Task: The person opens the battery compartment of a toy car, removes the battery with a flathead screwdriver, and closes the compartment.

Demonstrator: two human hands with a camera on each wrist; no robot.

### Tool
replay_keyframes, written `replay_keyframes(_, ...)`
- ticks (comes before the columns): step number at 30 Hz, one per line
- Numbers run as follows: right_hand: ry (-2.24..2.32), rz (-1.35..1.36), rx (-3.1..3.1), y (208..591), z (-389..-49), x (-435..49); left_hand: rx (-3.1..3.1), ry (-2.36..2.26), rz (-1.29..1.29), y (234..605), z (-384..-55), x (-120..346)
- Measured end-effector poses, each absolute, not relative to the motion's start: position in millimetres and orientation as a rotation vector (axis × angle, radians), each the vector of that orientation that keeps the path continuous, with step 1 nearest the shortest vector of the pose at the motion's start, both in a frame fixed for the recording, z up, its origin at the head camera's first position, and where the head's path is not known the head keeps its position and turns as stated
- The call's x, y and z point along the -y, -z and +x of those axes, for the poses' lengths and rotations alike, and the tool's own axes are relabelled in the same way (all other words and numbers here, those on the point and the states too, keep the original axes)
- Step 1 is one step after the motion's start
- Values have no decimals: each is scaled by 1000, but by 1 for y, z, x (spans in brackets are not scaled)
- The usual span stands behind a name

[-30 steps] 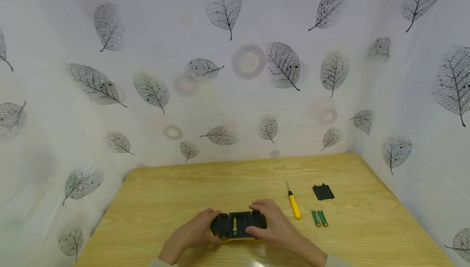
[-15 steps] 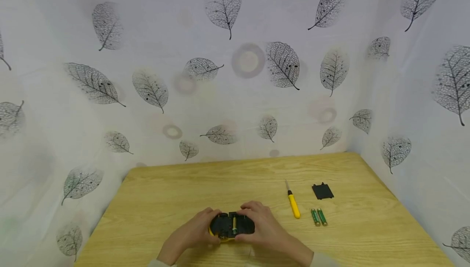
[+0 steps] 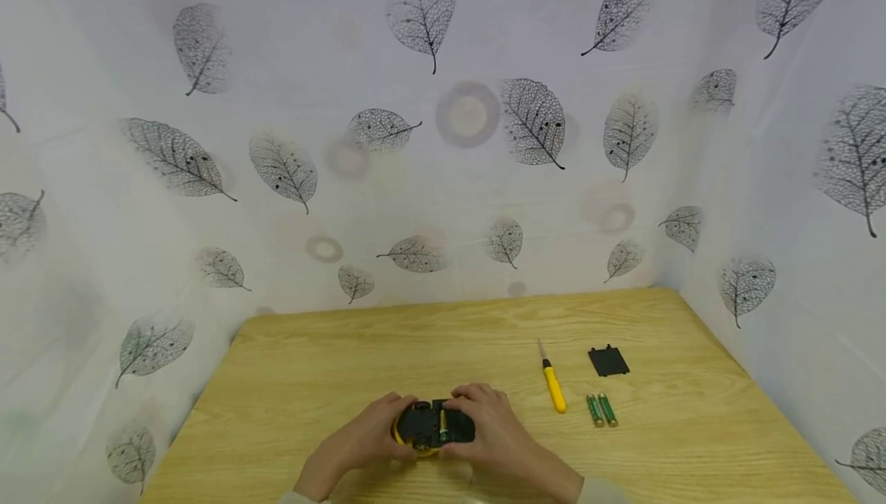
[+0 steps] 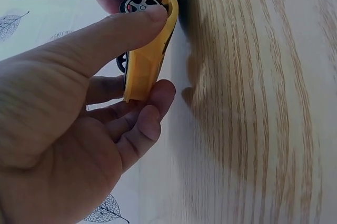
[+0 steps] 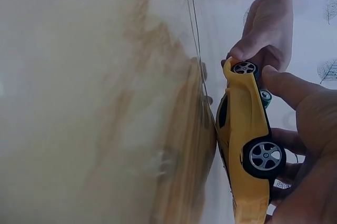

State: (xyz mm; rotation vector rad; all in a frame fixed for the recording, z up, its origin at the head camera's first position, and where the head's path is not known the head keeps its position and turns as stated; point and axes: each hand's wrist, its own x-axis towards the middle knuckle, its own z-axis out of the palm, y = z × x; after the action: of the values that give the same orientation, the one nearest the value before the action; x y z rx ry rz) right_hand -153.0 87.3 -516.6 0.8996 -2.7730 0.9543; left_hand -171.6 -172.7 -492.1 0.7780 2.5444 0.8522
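A yellow toy car [image 3: 418, 427] lies upside down near the table's front, its black underside up. In the right wrist view, its side and silver-spoked wheels [image 5: 266, 155] show. One green battery [image 3: 444, 425] sits in the underside recess; its end also shows in the left wrist view. My left hand [image 3: 370, 435] grips the car's left end, thumb [image 4: 150, 19] over a wheel. My right hand [image 3: 494, 427] spans the car's width from the right, thumb and finger tips close to the battery's ends. Its palm hides the car's right end.
To the right lie a yellow-handled screwdriver [image 3: 554, 390], a square black battery cover [image 3: 609, 361] and two green batteries [image 3: 601, 410] side by side. A leaf-patterned white curtain [image 3: 415, 204] encloses the wooden table [image 3: 346, 350] at the back and sides.
My right hand has slid left along the car, from its right end to beside the battery. My left hand stays at the left end, and the loose things on the table lie as before.
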Motion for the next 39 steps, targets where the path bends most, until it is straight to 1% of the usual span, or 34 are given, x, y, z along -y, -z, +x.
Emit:
replay_keyframes(22,-923,844,2772,511,-149,-81,-2553,-877,817,491,-171,174)
replay_keyframes(32,-1012,848,2755,507,-149,-83,-2540,-885,804,492,-174,174)
replay_keyframes(39,-1064,834,2753,507,-149,-83,-2523,-901,881,497,-177,177)
